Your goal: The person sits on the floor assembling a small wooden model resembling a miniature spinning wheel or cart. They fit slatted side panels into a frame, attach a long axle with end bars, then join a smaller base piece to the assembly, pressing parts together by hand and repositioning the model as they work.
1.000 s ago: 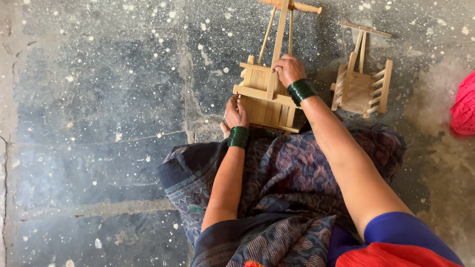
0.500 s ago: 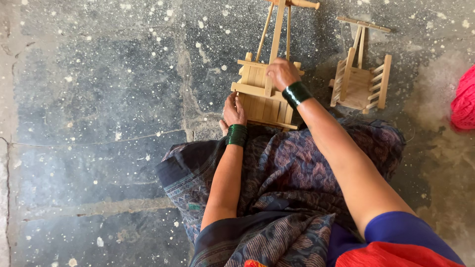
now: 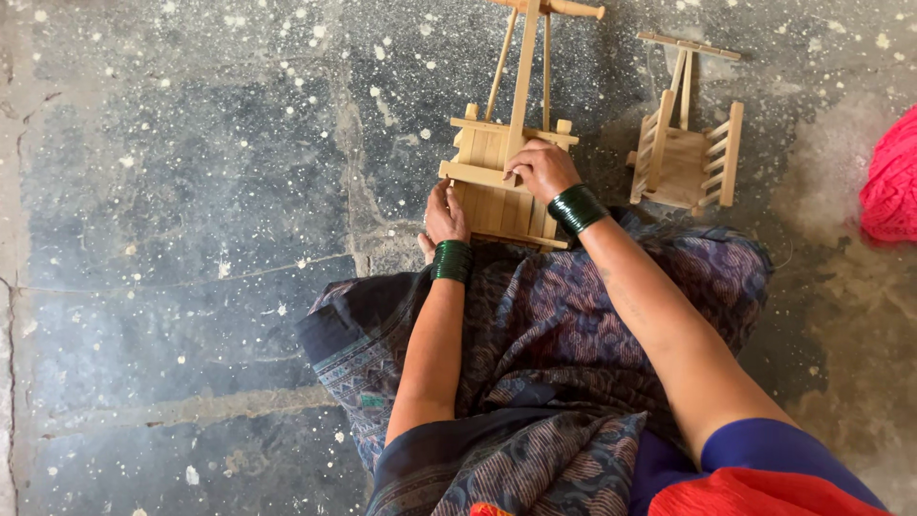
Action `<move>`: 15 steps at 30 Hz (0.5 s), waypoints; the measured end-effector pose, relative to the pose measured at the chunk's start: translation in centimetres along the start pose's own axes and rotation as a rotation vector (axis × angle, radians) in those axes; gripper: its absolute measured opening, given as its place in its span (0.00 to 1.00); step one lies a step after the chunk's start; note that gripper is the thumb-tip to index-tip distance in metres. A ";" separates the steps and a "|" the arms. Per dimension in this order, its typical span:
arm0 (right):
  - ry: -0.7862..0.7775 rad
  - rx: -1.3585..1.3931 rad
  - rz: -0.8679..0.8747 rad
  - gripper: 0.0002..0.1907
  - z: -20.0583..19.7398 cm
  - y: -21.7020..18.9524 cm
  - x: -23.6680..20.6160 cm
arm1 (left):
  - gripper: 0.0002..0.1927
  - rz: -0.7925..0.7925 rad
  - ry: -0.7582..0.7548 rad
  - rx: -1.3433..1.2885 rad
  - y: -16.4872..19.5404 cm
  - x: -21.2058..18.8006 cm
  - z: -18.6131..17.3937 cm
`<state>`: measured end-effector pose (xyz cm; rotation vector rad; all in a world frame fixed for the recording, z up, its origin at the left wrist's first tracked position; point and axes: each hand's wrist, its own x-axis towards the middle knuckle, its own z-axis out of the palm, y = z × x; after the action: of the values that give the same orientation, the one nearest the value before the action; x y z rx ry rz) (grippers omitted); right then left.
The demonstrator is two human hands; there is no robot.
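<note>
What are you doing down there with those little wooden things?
A person sits on a speckled stone floor with a small wooden frame model just in front of their lap. The right hand rests on top of it, fingers curled over a crossbar, and the left hand touches its lower left edge. A second, smaller wooden model stands untouched to the right, and something bright pink lies at the far right edge.

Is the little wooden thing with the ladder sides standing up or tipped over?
Standing up: the small pale wooden frame rests flat-based on the speckled grey stone floor, apart from both hands.
</note>
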<state>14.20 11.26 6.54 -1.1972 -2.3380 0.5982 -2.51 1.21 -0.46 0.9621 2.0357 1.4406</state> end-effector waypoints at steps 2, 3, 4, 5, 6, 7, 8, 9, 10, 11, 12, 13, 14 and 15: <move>0.000 0.049 0.114 0.03 -0.6 1.1 -0.3 | 0.15 0.028 -0.009 -0.041 -0.2 0.1 -0.1; 0.091 0.026 0.117 0.03 -1.3 2.0 -0.3 | 0.15 0.041 -0.011 -0.063 -0.2 0.1 0.0; 0.179 0.003 0.120 0.04 -2.2 3.1 -0.2 | 0.15 0.030 -0.012 -0.055 -0.2 0.1 0.0; 0.224 0.043 0.208 0.06 -2.9 4.1 -0.2 | 0.16 0.018 -0.010 -0.047 -0.2 0.1 0.0; 0.269 0.082 0.297 0.10 -3.5 4.9 -0.3 | 0.16 0.006 -0.009 -0.039 -0.2 0.1 0.0; 0.287 0.071 0.291 0.09 -3.8 5.7 -0.7 | 0.16 0.013 -0.004 -0.022 -0.1 0.1 0.0; 0.309 0.058 0.287 0.09 -4.1 6.2 -0.9 | 0.16 0.022 -0.001 -0.005 -0.1 0.2 0.0; 0.330 0.045 0.283 0.09 -4.3 6.6 -1.1 | 0.16 0.032 0.002 0.011 0.0 0.2 0.0; 0.350 -0.010 0.240 0.08 -4.1 6.7 -1.0 | 0.16 0.036 -0.001 0.007 0.1 0.2 0.0; 0.368 -0.063 0.196 0.07 -3.8 6.7 -0.8 | 0.16 0.039 -0.002 0.004 0.2 0.1 -0.1; 0.384 -0.114 0.151 0.06 -3.3 6.4 -0.5 | 0.16 0.042 -0.001 0.003 0.2 0.2 -0.2; 0.380 -0.135 0.156 0.07 -2.8 6.1 0.0 | 0.16 0.034 -0.009 0.000 0.2 0.1 -0.3; 0.376 -0.156 0.159 0.07 -2.3 5.7 0.5 | 0.16 0.026 -0.016 -0.003 0.3 0.0 -0.3; 0.372 -0.177 0.163 0.08 -2.1 5.2 0.9 | 0.15 0.018 -0.023 -0.007 0.3 -0.1 -0.4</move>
<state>18.27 15.15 5.51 -1.4488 -2.0231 0.1973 -2.63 0.98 -0.05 0.9918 2.0091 1.4387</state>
